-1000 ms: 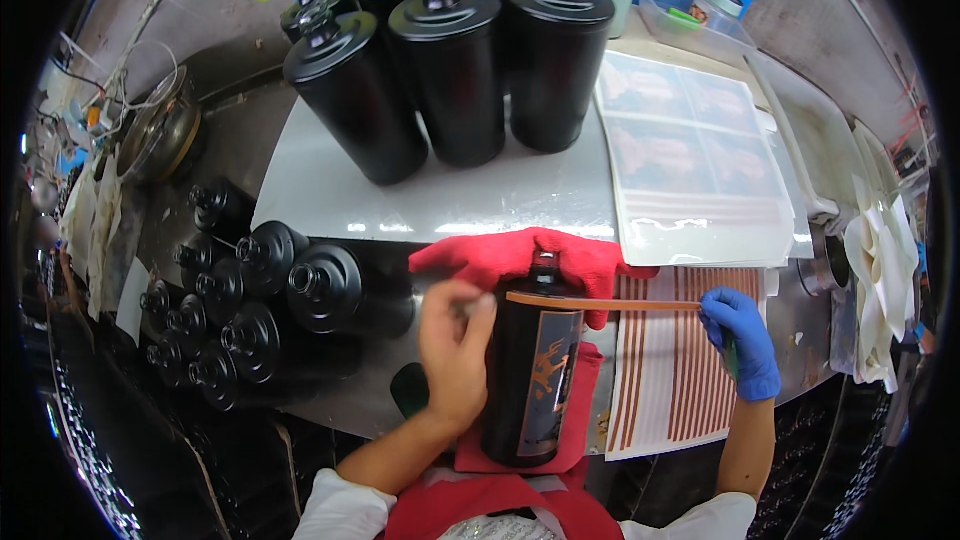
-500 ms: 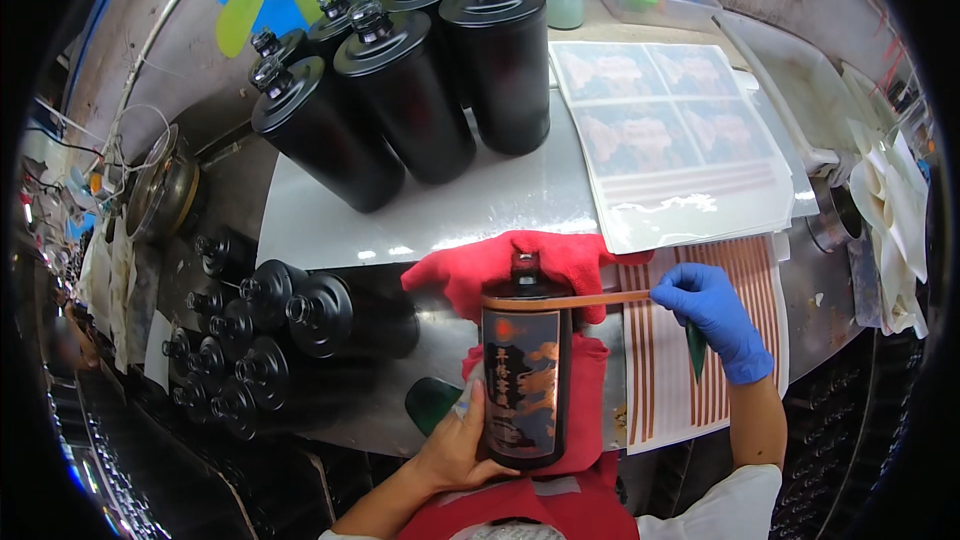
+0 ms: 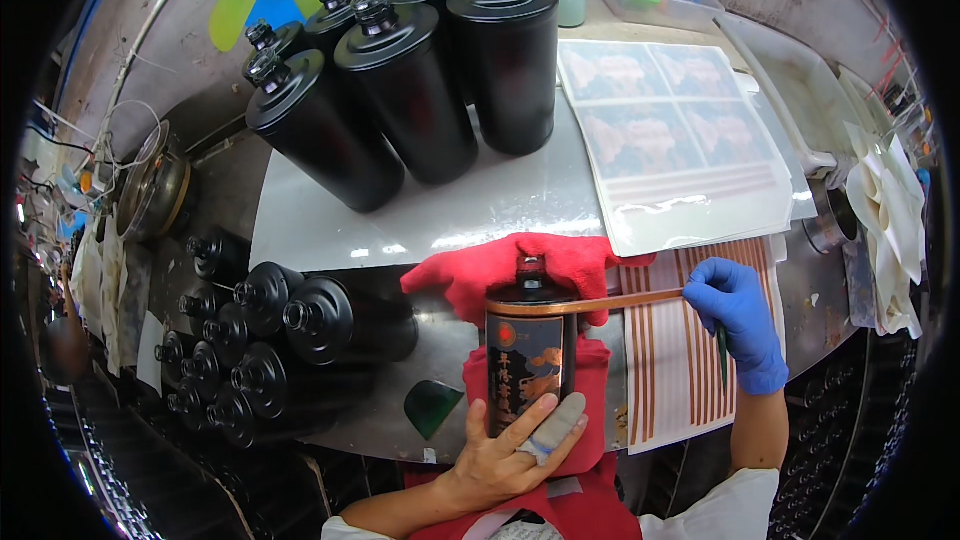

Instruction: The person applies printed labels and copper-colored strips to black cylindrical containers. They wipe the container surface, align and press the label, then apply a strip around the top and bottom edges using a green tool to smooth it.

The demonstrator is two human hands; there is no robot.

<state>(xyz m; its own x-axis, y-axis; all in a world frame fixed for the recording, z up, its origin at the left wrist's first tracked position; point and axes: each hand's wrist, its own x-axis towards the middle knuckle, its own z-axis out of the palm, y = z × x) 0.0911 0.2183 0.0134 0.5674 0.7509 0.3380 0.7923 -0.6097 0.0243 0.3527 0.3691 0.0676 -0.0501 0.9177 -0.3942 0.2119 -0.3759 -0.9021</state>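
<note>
A dark bottle (image 3: 508, 352) with a copper and grey printed design leans, neck away from me, on a red towel (image 3: 450, 278). My left hand (image 3: 510, 458), with a pale finger cover on one finger, grips its lower part, fingers across the front. A copper-coloured strip (image 3: 630, 301) runs round the bottle's shoulder and stretches off to the right. Its free end is pinched by my blue-gloved right hand (image 3: 742, 330), which also has a thin dark green blade (image 3: 722, 355) tucked in the palm. How the strip sits behind the bottle is hidden.
Several black bottles (image 3: 505, 70) stand at the back, and more (image 3: 325, 320) are grouped at left. A green scraper (image 3: 432, 410) lies near the left hand. Striped strip sheets (image 3: 655, 380) and printed sheets (image 3: 690, 140) lie at right. A yellow-green fan (image 3: 238, 15) stands at back left.
My left hand has shifted from the bottle's lower left side to across its lower front. The right hand has moved right with the strip's end. The bottle has turned slightly.
</note>
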